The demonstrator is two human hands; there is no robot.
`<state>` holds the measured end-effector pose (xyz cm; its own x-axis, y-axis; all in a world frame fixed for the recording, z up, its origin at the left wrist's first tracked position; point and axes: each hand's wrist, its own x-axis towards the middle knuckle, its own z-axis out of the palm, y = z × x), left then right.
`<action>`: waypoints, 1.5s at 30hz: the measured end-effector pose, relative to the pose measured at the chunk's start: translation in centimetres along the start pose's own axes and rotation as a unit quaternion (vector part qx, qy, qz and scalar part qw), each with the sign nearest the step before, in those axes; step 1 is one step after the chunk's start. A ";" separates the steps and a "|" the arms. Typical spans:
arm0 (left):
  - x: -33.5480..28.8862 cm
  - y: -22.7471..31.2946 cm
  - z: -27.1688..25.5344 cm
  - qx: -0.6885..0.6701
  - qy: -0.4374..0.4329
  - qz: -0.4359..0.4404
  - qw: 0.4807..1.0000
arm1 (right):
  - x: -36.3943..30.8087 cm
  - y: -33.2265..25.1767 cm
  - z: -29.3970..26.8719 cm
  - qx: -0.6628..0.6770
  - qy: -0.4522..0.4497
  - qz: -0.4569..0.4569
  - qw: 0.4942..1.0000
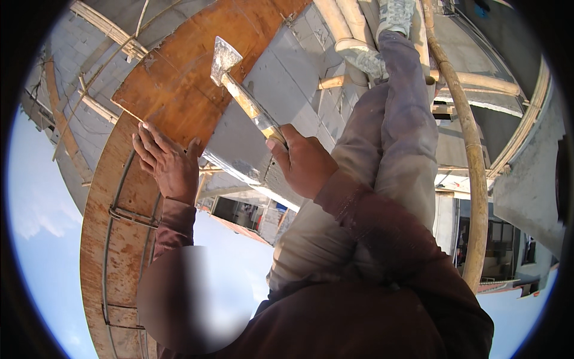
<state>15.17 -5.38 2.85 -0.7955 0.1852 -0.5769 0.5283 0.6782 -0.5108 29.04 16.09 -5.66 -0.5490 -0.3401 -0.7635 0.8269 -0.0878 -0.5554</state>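
My right hand (306,160) is closed around the handle of a hatchet-like hammer (248,107). Its flared head (225,61) is crusted pale grey and hangs over an orange-brown plywood sheet (185,72). Yellowish wrapping shows along the handle. My left hand (170,158) lies against the sheet's near edge, its fingers stretched out and the thumb apart. No tool shows in that hand; its palm is hidden. Just beside the left wrist, a curved, stained board (98,239) with thin metal rods (107,245) runs downward.
Grey block masonry (263,125) lies beyond the sheet. Bamboo poles (472,161) cross at the right, with more thin poles (101,107) at the left. My legs (388,137) stretch forward, a shoe (396,17) by the bamboo. Sky and buildings show below.
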 end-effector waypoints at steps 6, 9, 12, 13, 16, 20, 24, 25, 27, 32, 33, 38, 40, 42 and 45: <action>0.2 0.1 -0.3 0.006 -0.007 0.002 1.000 | -0.7 -1.2 0.1 0.114 0.130 -0.057 0.983; 0.1 0.3 -0.1 0.013 -0.013 0.000 1.000 | 0.4 1.1 2.4 0.000 0.009 0.041 0.999; 0.1 0.2 -0.3 0.016 -0.018 -0.007 1.000 | 1.0 0.1 1.0 -0.024 -0.018 0.040 0.999; -0.1 0.1 -0.2 0.015 -0.017 -0.006 1.000 | 0.7 -1.1 -0.2 0.019 0.020 0.012 1.000; 0.0 0.2 -0.4 0.024 -0.015 0.002 1.000 | -0.3 -2.7 -1.2 0.126 0.145 -0.080 0.978; 0.2 0.4 -0.5 0.031 -0.014 0.006 0.999 | -1.0 0.1 2.8 0.069 0.102 -0.034 0.992; 0.4 0.6 -0.5 0.024 -0.019 -0.006 0.999 | 1.2 1.1 3.4 -0.001 -0.024 0.071 0.997; 0.3 0.4 -0.3 0.024 -0.018 -0.005 1.000 | 1.2 0.3 2.7 0.007 -0.019 0.067 0.998; -0.1 0.3 -0.1 0.021 -0.015 0.000 1.000 | 0.2 -1.5 0.9 0.096 0.094 -0.046 0.990; 0.2 0.3 -0.2 0.020 -0.001 0.008 1.000 | -1.8 0.5 4.1 0.175 0.230 -0.118 0.950; 0.3 0.4 -0.2 0.020 -0.005 0.007 1.000 | -1.0 1.6 5.0 0.098 0.129 -0.037 0.986; -0.6 -0.1 0.1 0.020 -0.016 -0.005 1.000 | 0.9 3.3 4.0 -0.003 0.015 0.065 0.998; -0.4 0.0 0.1 0.016 -0.002 0.009 1.000 | 0.3 1.0 1.7 0.053 0.086 -0.007 0.995; -0.2 0.1 -0.2 0.017 -0.003 0.013 1.000 | 0.0 -0.2 1.5 0.113 0.190 -0.105 0.970; 0.4 0.5 -0.5 0.023 -0.013 0.004 1.000 | -0.9 1.3 4.4 0.156 0.210 -0.129 0.957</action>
<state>14.95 -4.60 2.71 -0.7837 0.1714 -0.5971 0.5479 0.6437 -0.5343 31.19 12.22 -4.24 -0.6855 0.1314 -0.7161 0.6182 -0.4146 -0.6678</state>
